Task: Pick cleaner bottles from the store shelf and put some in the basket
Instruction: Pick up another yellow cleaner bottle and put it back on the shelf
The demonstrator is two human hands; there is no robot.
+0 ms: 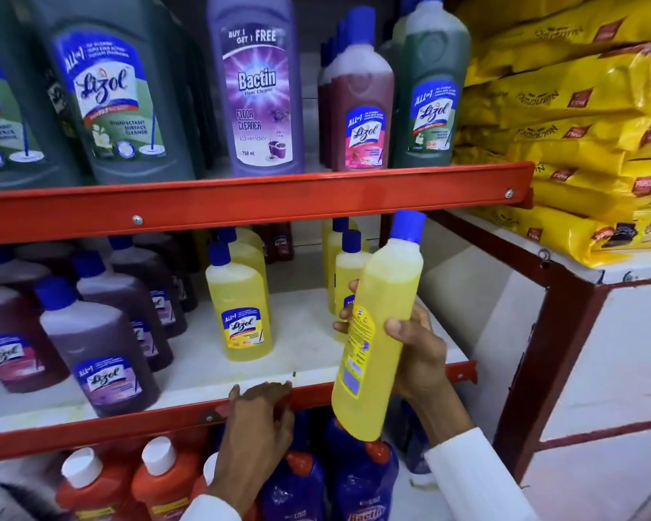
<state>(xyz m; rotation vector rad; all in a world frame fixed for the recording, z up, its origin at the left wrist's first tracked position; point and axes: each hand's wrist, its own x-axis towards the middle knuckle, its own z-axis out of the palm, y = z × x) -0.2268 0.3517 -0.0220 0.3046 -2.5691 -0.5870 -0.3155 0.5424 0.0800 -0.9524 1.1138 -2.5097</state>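
Note:
My right hand [414, 355] grips a yellow cleaner bottle [380, 325] with a blue cap, tilted and held out in front of the middle shelf. My left hand [260, 419] rests flat on the red front rail of the middle shelf [128, 423], fingers together, holding nothing. More yellow bottles stand on that shelf: one [239, 298] at the centre and others [344, 268] behind the held bottle. No basket is in view.
Dark purple Lizol bottles [98, 347] fill the shelf's left side. The upper shelf carries green, lavender Bactin [258, 88] and red bottles. Orange bottles [162, 479] and blue ones [358, 483] stand below. Yellow bags [579, 118] are stacked on a white counter to the right.

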